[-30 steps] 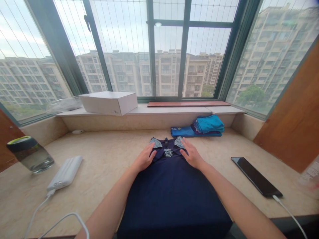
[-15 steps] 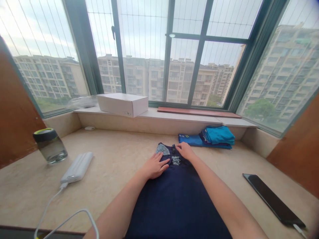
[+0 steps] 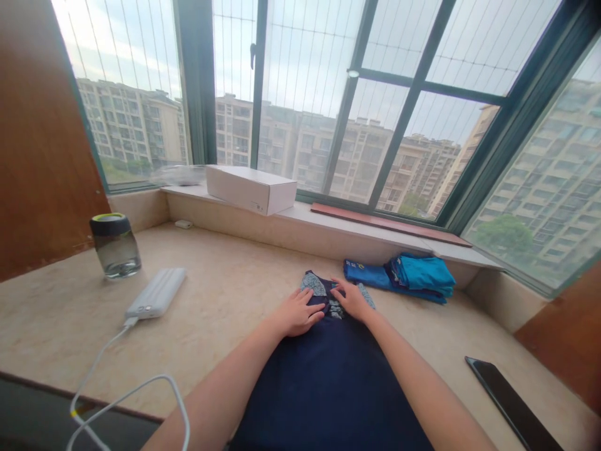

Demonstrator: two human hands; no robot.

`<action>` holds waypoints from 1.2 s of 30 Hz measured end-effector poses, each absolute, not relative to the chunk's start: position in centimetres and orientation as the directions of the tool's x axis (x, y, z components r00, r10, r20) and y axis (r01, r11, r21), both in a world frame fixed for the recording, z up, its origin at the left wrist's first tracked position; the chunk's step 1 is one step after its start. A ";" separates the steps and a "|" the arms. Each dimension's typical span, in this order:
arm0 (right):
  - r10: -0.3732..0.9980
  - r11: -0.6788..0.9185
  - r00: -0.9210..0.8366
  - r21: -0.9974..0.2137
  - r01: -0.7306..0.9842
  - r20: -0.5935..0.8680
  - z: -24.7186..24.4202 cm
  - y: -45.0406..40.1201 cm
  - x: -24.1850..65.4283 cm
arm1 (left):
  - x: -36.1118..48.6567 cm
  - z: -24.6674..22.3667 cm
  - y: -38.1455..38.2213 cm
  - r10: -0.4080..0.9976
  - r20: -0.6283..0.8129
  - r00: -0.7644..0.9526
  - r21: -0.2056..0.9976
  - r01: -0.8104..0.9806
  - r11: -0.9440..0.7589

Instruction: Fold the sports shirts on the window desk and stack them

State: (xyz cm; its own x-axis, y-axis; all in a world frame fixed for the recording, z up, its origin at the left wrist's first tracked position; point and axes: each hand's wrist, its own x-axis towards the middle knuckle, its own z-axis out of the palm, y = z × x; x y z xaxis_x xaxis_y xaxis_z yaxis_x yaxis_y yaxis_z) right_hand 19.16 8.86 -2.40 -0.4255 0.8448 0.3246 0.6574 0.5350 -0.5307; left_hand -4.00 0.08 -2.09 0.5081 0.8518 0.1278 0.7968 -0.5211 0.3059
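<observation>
A navy garment (image 3: 338, 376) that looks like a shirt lies lengthwise in front of me, with patterned grey-blue patches at its far end and a light print in the middle. My left hand (image 3: 300, 313) rests flat on the far left part, fingers spread beside the left patch (image 3: 313, 285). On the far right part, my right hand (image 3: 351, 300) lies with its fingers stretched over the cloth near the print (image 3: 336, 309). Another patterned patch (image 3: 366, 295) shows beside the right hand, partly covered by it.
Folded blue clothes (image 3: 422, 275) lie at the back right, below the sill. A dark phone (image 3: 509, 401) lies at the right. At the left are a bottle (image 3: 116, 247) and a white power bank (image 3: 157, 293) with a cable (image 3: 103, 351). A white box (image 3: 248, 189) sits on the sill.
The view has tilted and turned slightly left. My right hand has come down over the right part of the garment, where a patterned patch now shows. The left hand stays flat.
</observation>
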 end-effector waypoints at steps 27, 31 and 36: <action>0.990 0.116 -0.103 -0.967 0.229 0.094 1.5 5.0 23.3 | -5.2 -1.5 1.8 0.970 0.213 0.115 0.789 0.565 -0.240; 0.945 0.238 -0.261 -0.963 0.128 0.199 2.6 2.0 24.7 | -4.4 -1.4 2.3 0.994 0.104 -0.043 0.921 0.380 -0.080; 0.950 0.280 -0.169 -0.954 0.103 0.261 2.3 1.2 26.7 | -3.9 -0.5 2.7 0.998 -0.063 -0.022 0.976 0.208 0.066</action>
State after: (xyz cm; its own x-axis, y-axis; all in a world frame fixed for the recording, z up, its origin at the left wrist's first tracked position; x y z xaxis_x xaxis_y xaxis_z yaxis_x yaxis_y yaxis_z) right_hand 26.67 1.25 2.33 -0.1691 0.9504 0.2610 0.1033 0.2805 -0.9543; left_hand -3.94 2.65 -0.46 -0.0222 0.9978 -0.0625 0.2083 0.0658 0.9759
